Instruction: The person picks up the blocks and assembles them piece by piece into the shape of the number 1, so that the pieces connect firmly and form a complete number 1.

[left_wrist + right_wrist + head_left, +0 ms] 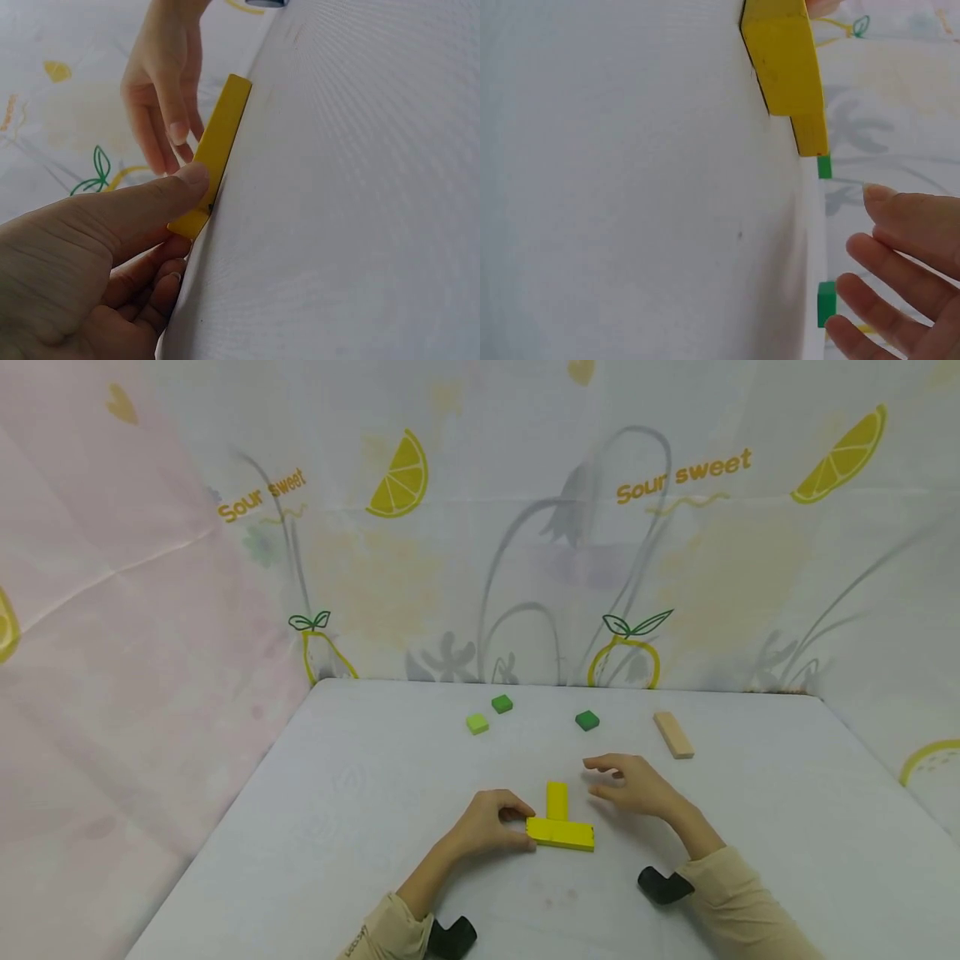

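Two yellow blocks lie on the white table in a T shape: one block (561, 834) runs crosswise at the front, and the other (557, 800) extends away behind it. My left hand (489, 823) grips the left end of the crosswise block between thumb and fingers; the left wrist view shows the thumb on the yellow block (223, 135). To the right of the blocks, my right hand (633, 787) is held apart from them, fingers spread and holding nothing. In the right wrist view the right hand (911, 277) is below the yellow blocks (784, 64).
Toward the back of the table (360, 760) lie a light green block (477, 724), two darker green blocks (502, 703) (587, 720) and a plain wooden block (673, 735). A printed cloth (465, 585) hangs behind the table.
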The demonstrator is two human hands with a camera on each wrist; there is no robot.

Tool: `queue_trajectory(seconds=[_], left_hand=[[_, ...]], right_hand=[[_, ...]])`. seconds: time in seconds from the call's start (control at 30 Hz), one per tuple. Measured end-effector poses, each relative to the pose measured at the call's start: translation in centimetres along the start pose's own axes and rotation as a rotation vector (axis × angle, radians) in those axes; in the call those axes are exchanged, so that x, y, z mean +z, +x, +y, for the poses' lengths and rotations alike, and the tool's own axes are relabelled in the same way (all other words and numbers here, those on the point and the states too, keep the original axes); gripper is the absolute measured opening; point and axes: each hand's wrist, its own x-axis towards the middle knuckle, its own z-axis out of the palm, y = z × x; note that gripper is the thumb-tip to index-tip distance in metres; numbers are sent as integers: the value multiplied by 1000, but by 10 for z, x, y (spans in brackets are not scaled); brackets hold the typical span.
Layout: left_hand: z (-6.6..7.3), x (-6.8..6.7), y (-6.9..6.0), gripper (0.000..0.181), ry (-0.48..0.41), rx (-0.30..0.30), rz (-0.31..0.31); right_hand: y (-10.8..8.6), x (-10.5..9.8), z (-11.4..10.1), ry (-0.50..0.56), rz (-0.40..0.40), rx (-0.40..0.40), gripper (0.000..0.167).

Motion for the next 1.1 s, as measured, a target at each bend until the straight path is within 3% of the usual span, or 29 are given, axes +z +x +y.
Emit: queue_trajectory(seconds=[0.3, 1.1], left_hand=[[-2, 1, 0, 36, 2, 4, -1], [0, 0, 0, 35, -2, 31, 3]], right_hand=[[-6, -11, 11, 22, 117, 6, 31], [-15, -36, 34, 72, 226, 116, 38]])
